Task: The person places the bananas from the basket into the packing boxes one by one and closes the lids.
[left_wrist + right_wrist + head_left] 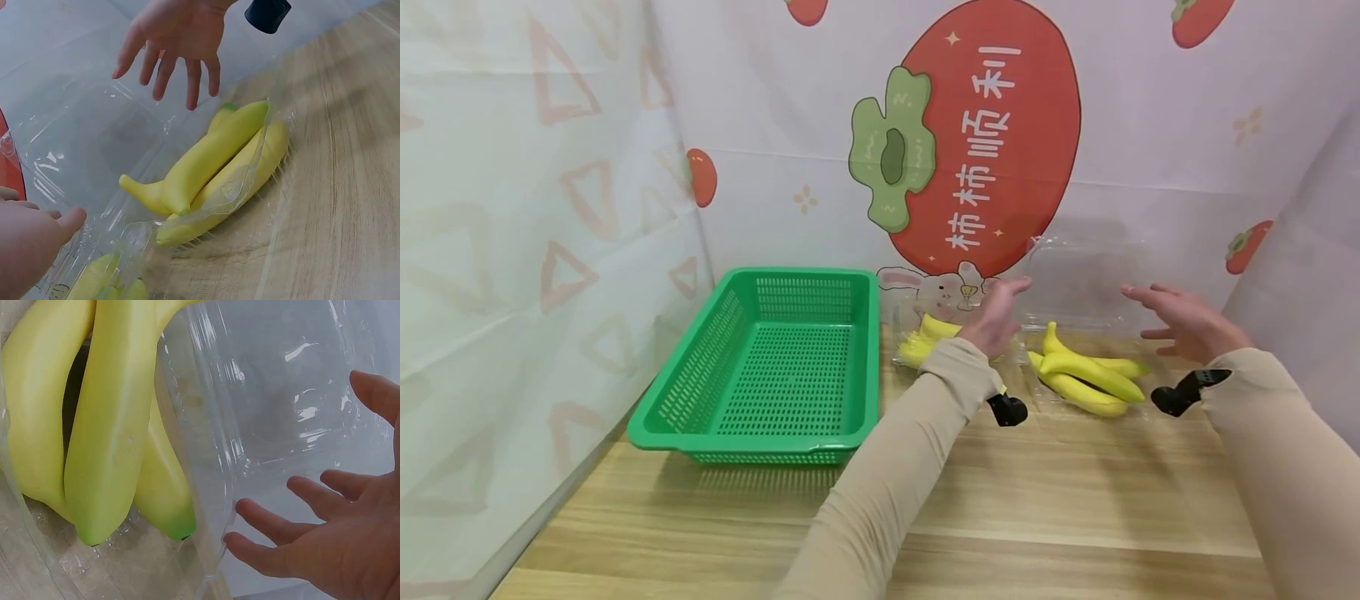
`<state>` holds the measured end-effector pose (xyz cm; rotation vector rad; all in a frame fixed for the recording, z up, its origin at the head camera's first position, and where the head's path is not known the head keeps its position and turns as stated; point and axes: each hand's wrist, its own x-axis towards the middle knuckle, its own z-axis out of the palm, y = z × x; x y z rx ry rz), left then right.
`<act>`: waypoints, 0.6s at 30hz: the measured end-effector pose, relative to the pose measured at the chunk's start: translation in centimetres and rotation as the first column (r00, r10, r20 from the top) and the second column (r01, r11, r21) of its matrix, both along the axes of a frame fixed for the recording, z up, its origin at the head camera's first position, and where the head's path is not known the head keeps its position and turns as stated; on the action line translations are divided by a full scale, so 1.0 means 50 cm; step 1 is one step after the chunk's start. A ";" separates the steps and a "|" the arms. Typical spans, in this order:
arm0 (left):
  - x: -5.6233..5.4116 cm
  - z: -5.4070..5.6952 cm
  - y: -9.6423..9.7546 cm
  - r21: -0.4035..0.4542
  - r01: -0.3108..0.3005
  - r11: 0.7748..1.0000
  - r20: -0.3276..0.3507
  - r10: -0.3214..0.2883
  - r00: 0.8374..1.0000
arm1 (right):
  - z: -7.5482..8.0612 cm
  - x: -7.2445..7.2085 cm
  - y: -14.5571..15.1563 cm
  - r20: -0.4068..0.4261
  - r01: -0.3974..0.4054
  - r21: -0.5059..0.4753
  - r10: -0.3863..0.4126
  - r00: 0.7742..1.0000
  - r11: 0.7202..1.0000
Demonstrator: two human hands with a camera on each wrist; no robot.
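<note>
A clear plastic clamshell box (212, 506) stands with its lid (1082, 279) raised against the back wall. Several yellow bananas (1093, 379) with greenish tips lie piled in its base. My left hand (992, 321) hovers at the lid's left side, thumb and fingers extended, holding nothing. Opposite it, my right hand (1195, 325) hangs by the lid's right side with fingers spread and relaxed; in the right wrist view its fingertips are close to the clear plastic, and contact is unclear. A second clear box (897, 333) with yellow bananas (925, 342) is partly hidden behind my left hand.
To the left, a green perforated plastic basket (865, 375) sits on the wooden table (1060, 517), its inside visible with a slotted floor. A white cloth (775, 192) with persimmon prints hangs behind, and walls of cloth close in both sides.
</note>
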<state>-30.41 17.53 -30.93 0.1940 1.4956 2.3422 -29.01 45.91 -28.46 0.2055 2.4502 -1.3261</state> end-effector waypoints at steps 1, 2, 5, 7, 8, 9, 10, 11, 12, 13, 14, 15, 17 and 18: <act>0.000 -0.001 0.003 0.001 0.006 1.000 -0.003 -0.006 1.000 | 0.000 0.001 0.001 -0.002 -0.002 -0.005 0.002 1.000 1.000; 0.001 -0.001 0.006 0.003 0.014 1.000 -0.007 -0.014 1.000 | 0.001 0.002 0.002 -0.004 -0.003 -0.008 0.003 1.000 1.000; 0.001 -0.005 0.012 0.001 0.035 0.999 -0.021 -0.035 0.999 | 0.000 0.003 0.003 -0.014 -0.007 -0.029 0.006 1.000 1.000; 0.000 -0.008 0.014 -0.020 0.053 0.998 -0.030 -0.053 0.998 | -0.001 0.004 0.004 -0.024 -0.006 -0.045 0.005 1.000 0.999; -0.001 -0.009 0.015 -0.027 0.057 0.998 -0.032 -0.058 0.998 | -0.003 0.005 0.005 -0.029 -0.006 -0.054 0.004 1.000 0.999; -0.003 -0.011 0.016 -0.031 0.060 0.998 -0.032 -0.061 0.998 | -0.004 0.005 0.006 -0.034 -0.007 -0.067 0.005 0.999 0.998; -0.005 -0.013 0.016 -0.034 0.059 0.998 -0.033 -0.060 0.998 | -0.005 0.006 0.006 -0.038 -0.009 -0.079 0.006 0.999 0.997; -0.006 -0.015 0.016 -0.036 0.057 0.998 -0.035 -0.058 0.998 | -0.005 0.006 0.007 -0.042 -0.009 -0.087 0.006 0.999 0.996; -0.007 -0.016 0.016 -0.037 0.054 0.998 -0.036 -0.055 0.998 | -0.006 0.006 0.006 -0.045 -0.006 -0.100 0.001 0.999 0.995; -0.009 -0.017 0.017 -0.033 0.050 0.998 -0.039 -0.051 0.998 | -0.007 0.006 0.006 -0.049 -0.005 -0.108 -0.001 0.999 0.994; -0.010 -0.018 0.017 -0.029 0.045 0.999 -0.042 -0.046 0.998 | -0.008 0.006 0.006 -0.051 0.001 -0.122 -0.007 0.999 0.992; -0.011 -0.018 0.017 -0.029 0.040 0.999 -0.044 -0.041 0.998 | -0.009 0.006 0.005 -0.054 0.007 -0.132 -0.014 0.998 0.991; -0.012 -0.018 0.016 -0.040 0.030 0.999 -0.052 -0.032 0.998 | -0.011 0.007 0.003 -0.062 0.018 -0.149 -0.027 0.998 0.989; -0.012 -0.017 0.016 -0.048 0.029 0.998 -0.058 -0.032 0.998 | -0.012 0.007 0.002 -0.065 0.025 -0.160 -0.036 0.997 0.987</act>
